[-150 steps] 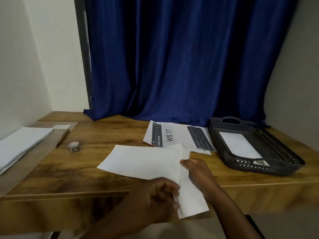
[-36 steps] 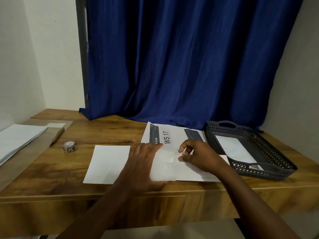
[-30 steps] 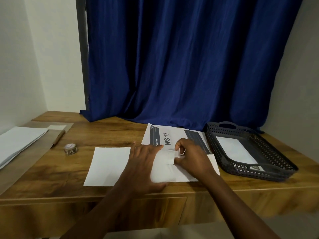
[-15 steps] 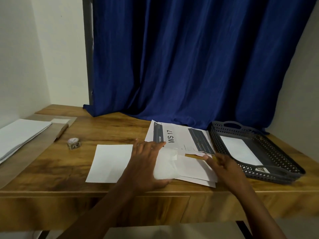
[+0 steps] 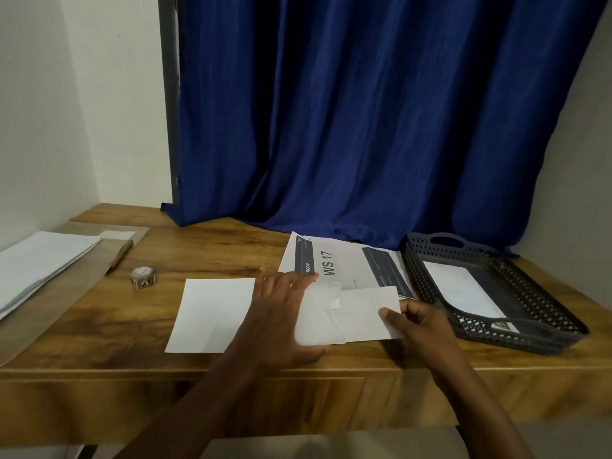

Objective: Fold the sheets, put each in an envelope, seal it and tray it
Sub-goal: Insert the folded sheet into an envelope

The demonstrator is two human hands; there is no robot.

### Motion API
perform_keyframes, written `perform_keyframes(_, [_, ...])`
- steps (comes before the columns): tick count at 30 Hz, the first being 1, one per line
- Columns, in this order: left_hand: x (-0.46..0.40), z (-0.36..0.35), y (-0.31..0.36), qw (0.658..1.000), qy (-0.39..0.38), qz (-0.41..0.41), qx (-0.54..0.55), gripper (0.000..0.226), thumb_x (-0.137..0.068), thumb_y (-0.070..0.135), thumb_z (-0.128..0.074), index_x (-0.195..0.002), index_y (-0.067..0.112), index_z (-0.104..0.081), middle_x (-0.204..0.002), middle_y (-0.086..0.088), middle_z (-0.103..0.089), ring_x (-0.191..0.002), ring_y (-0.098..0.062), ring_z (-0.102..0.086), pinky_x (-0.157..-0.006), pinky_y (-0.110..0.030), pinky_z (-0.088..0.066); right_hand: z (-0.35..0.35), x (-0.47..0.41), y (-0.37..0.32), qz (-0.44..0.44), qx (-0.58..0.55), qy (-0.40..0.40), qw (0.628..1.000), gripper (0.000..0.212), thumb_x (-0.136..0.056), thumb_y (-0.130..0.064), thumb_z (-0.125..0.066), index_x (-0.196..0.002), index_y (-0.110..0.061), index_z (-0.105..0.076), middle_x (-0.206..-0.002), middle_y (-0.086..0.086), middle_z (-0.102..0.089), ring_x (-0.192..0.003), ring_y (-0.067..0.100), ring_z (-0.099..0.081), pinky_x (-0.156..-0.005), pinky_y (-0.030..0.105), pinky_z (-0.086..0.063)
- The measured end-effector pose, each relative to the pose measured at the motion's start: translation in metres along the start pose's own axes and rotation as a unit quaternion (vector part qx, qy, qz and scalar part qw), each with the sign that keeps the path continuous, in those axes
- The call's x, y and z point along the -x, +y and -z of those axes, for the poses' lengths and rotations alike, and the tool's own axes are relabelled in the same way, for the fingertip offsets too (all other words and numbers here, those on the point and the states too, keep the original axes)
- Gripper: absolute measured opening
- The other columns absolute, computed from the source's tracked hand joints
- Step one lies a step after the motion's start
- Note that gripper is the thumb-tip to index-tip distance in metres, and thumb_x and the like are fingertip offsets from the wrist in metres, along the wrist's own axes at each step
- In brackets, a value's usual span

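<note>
A white envelope [image 5: 212,314] lies flat near the desk's front edge. My left hand [image 5: 281,313] presses flat on its right part, fingers straight. A folded white sheet [image 5: 366,313] sticks out of the envelope's right end, over the envelope's flap [image 5: 326,294]. My right hand [image 5: 420,321] pinches the sheet's right edge, thumb on top. A dark perforated tray [image 5: 530,321] stands at the right with one white envelope [image 5: 460,289] lying in it.
A printed page marked "WS 17" [image 5: 331,263] lies behind the envelope. A stack of white sheets [image 5: 39,263] rests on a brown board at the left, beside a pen [image 5: 120,256]. A small tape roll [image 5: 143,276] sits left of the envelope. A blue curtain [image 5: 364,111] hangs behind the desk.
My right hand left the flap area, moved right and took hold of the folded sheet's right edge. My left hand stayed pressed on the envelope.
</note>
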State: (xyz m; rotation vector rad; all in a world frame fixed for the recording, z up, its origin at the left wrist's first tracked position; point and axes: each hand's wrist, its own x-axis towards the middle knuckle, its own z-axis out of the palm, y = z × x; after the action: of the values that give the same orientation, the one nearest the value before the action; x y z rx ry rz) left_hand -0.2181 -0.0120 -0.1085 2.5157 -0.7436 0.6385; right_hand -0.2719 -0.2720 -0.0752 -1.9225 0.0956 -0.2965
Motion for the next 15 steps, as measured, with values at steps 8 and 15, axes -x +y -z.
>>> perform_keyframes(8, [0.0, -0.004, -0.002, 1.0, 0.018, -0.02, 0.015, 0.112, -0.062, 0.086, -0.065, -0.151, 0.034, -0.024, -0.154, 0.003, -0.04, -0.138, -0.02, -0.041, -0.122, -0.049, -0.004, -0.049, -0.007, -0.007, 0.042, -0.047, -0.033, 0.997, 0.01, -0.088, -0.014, -0.076, -0.084, -0.005, -0.078, -0.08, 0.003, -0.078, -0.07, 0.008, -0.07, -0.058, 0.016, -0.05])
perform_keyframes(15, [0.001, -0.003, -0.003, 0.999, 0.036, -0.026, 0.003, 0.11, -0.062, 0.087, -0.064, -0.15, 0.034, -0.026, -0.152, 0.004, -0.042, -0.136, -0.019, -0.041, -0.122, -0.051, -0.007, -0.053, -0.012, -0.009, 0.015, -0.074, -0.051, 0.996, 0.017, -0.091, -0.017, -0.072, -0.082, -0.003, -0.076, -0.062, -0.006, -0.071, -0.057, -0.002, -0.063, -0.05, 0.01, -0.044])
